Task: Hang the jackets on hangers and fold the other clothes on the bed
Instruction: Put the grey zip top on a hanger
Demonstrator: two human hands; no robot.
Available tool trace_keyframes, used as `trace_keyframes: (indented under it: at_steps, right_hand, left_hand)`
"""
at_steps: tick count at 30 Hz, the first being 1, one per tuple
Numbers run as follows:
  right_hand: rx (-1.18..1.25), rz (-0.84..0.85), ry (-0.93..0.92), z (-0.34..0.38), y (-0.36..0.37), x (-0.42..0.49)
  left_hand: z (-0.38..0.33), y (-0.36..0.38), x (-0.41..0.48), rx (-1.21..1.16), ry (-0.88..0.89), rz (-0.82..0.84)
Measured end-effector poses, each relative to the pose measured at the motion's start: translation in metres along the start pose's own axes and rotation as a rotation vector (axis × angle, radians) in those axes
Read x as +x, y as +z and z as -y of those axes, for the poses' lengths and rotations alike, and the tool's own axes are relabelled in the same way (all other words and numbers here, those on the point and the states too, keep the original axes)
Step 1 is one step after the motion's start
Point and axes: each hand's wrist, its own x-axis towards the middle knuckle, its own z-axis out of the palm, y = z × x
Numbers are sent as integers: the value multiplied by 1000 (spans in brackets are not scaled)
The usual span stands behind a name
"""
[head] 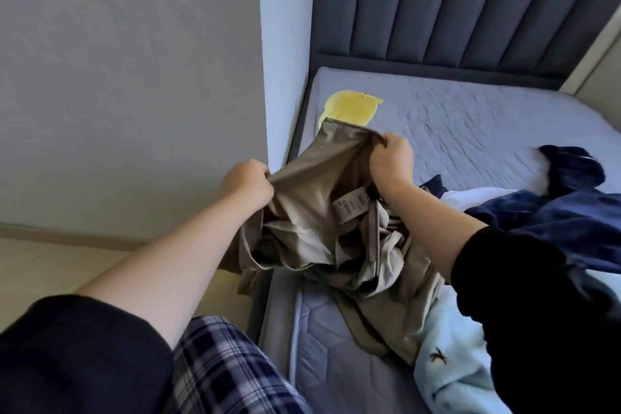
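Khaki garment [312, 212], navy garment [571, 212], grey-blue quilted mattress [470, 121], plaid trousers [218, 366]

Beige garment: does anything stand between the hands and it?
No. The left hand and the right hand both grip the beige garment by its top edge, held up over the bed's near corner. Nothing visible lies between them.

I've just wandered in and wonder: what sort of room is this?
Probably a bedroom: a bare quilted mattress meets a padded grey headboard, and unfolded clothes rest on it, such as a beige garment and a dark blue garment.
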Motion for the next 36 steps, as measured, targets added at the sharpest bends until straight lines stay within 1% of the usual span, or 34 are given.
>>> trace_keyframes:
  at_steps: [3, 4, 8, 10, 13, 15, 17, 18, 19, 21, 22, 23, 24, 25, 26, 28, 30, 31, 32, 33, 34, 36]
  right_hand:
    - [10, -108, 7, 12, -22, 8]
    - [-7, -113, 13, 14, -31, 11]
    - [-2, -26, 62, 35, -64, 27]
    - [150, 61, 133, 54, -73, 33]
    - [475, 222, 209, 86, -83, 35]
    - [643, 231, 197, 109, -93, 35]
    - [758, 175, 173, 130, -104, 38]
    - [750, 128, 151, 139, -108, 39]
    - [671, 72, 120, 146, -111, 40]
    - [353, -8, 18, 152, -114, 40]
    - [163, -5, -37, 153, -114, 38]
    - [-12, 27, -74, 154, -112, 35]
    - [-135, 96, -77, 154, -111, 31]
    - [-201, 195, -60, 153, -108, 27]
    - [-242, 322, -46, 152, -107, 20]
    - [-327, 651, -57, 149, -101, 4]
    - [-400, 965, -125, 141, -90, -15]
    - [-361, 1060, -167, 138, -81, -25]
    - [-263, 1102, -199, 135, -72, -32]
    - [-145, 1097, -217, 131, -61, -37]
    - [-74, 1054, -221, 129, -52, -40]
    - [-102, 931, -230, 125, -40, -44]
  left_hand:
    - [-3, -23, 3, 43, -36, -41]
    - [-1, -31, 4, 26, -43, -46]
    - [8, -65, 5, -97, -44, -58]
    - [7, -79, 3, -140, -42, -73]
    - [1, -93, -6, -182, -52, -59]
    - [-3, -100, -13, -209, -36, -60]
    - [-7, -107, -20, -253, -26, -105]
    - [-10, -111, -23, -307, -20, -137]
    - [-14, -114, -26, -382, -13, -170]
    - [-26, -123, -29, -503, 13, -237]
    - [-32, -128, -30, -514, 40, -259]
    - [-38, -134, -32, -503, 81, -268]
    - [-44, -140, -33, -485, 128, -265]
    - [-49, -146, -36, -468, 178, -249]
    - [-53, -151, -38, -457, 228, -223]
    - [-60, -158, -42, -410, 318, -164]
    - [-64, -160, -48, -355, 375, -113]
    - [-66, -160, -49, -346, 396, -97]
    - [-66, -158, -50, -342, 412, -85]
    - [-66, -156, -51, -340, 429, -73]
    - [-65, -152, -51, -334, 441, -60]
    - [-58, -143, -50, -298, 443, -54]
